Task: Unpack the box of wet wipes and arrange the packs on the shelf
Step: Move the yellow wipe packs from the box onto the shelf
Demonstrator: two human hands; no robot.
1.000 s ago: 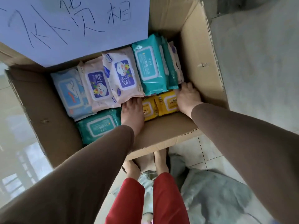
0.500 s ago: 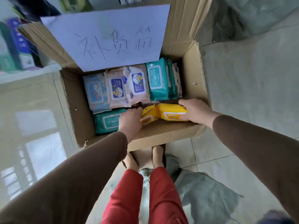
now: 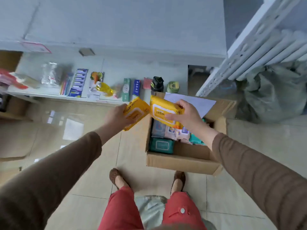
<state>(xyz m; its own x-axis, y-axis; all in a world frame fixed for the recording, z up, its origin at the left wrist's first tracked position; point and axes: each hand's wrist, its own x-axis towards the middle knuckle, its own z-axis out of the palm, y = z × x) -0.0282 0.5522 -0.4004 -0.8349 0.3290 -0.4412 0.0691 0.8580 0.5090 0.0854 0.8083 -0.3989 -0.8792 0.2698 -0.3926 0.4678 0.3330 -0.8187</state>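
Two yellow packs of wet wipes are held in the air above the floor, between the low white shelf [image 3: 49, 94] and the open cardboard box [image 3: 181, 161]. The left pack [image 3: 136, 112] is gripped in the left hand [image 3: 116, 117], fingers wrapped around its lower edge, its face tilted and printed "BABY WIPES". The right pack [image 3: 163, 109] is gripped in the right hand [image 3: 186, 115], thumb across the front and fingers over the top edge, its label reading "wipes" upside down. The two packs sit just beside each other, their inner corners nearly touching, the right one over the box's far left corner. Inside the box more packs remain: a teal pack [image 3: 161, 145] lying flat at the near left, and pale blue, pink and teal packs [image 3: 176, 131] behind it, partly hidden by the right wrist. A white sheet of paper [image 3: 199, 102] lies across the box's far flap. The shelf carries a row of small goods, among them a blue card of batteries [image 3: 78, 83], a green box [image 3: 126, 89], a blue box [image 3: 136, 88] and a black bottle [image 3: 157, 83]; the items are blurred. A grey-green sack [image 3: 272, 95] stands right of the box beneath a white rack [image 3: 259, 44]. Both arms wear brown sleeves [image 3: 259, 171]; red trousers [image 3: 123, 211] and brown shoes [image 3: 114, 177] stand on the glossy tiled floor [image 3: 69, 130].
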